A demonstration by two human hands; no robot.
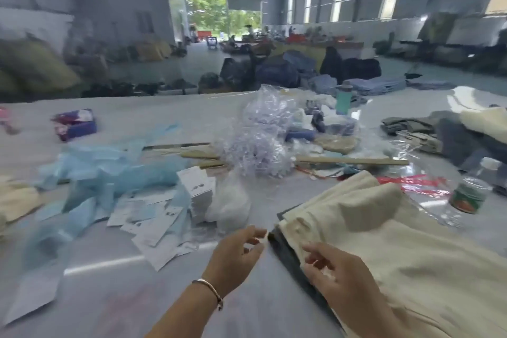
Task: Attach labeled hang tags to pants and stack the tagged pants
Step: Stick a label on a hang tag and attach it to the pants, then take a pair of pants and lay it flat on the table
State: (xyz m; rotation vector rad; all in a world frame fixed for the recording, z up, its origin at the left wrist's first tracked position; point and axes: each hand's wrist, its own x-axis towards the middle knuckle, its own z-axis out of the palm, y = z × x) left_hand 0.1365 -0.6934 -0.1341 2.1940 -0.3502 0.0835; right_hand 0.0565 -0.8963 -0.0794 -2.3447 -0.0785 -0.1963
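Observation:
A stack of cream pants (384,244) lies at the lower right of the table, with a dark grey pair (285,255) showing under its left edge. My right hand (337,274) rests on the cream fabric near that edge, fingers loosely bent. My left hand (236,255) hovers just left of the stack, fingers relaxed and apart, a bracelet on the wrist. The frame is blurred; I cannot see anything held in either hand. White hang tags (153,222) lie scattered to the left, beside a block of stacked tags (199,189).
Blue plastic wrap (104,173) covers the left of the table. A crumpled clear bag (258,140) and wooden sticks (351,160) sit in the middle. A jar (469,195), a red-printed bag (414,185) and folded garments (450,132) lie on the right.

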